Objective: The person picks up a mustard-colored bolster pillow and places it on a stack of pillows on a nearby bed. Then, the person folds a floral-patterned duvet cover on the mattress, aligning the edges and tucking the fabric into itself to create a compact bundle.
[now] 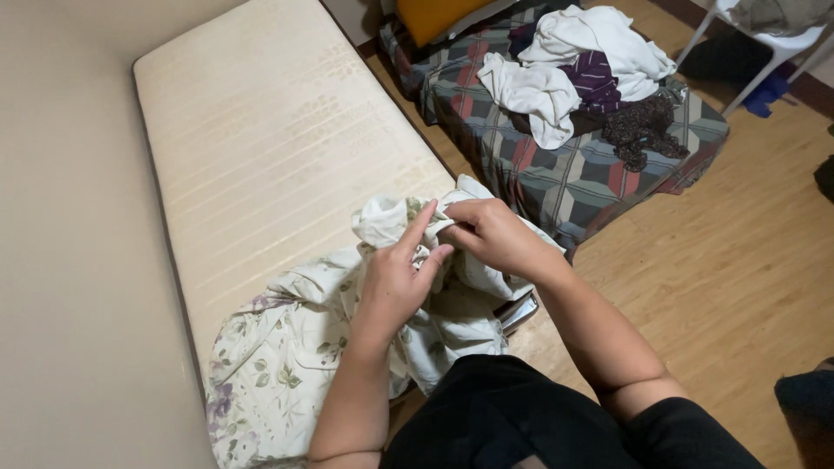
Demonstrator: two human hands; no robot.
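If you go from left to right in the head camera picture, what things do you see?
Plain wall → bare cream mattress → left hand → right hand, both gripping the floral sheet → pile of clothes on the patterned mattress → wooden floor.

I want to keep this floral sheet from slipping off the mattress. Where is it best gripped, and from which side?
Probably at the bunched white edge raised above the mattress, where the left hand and right hand already pinch the floral sheet. Come from the near, floor side: the fold stands up there, while the rest lies flat and spread.
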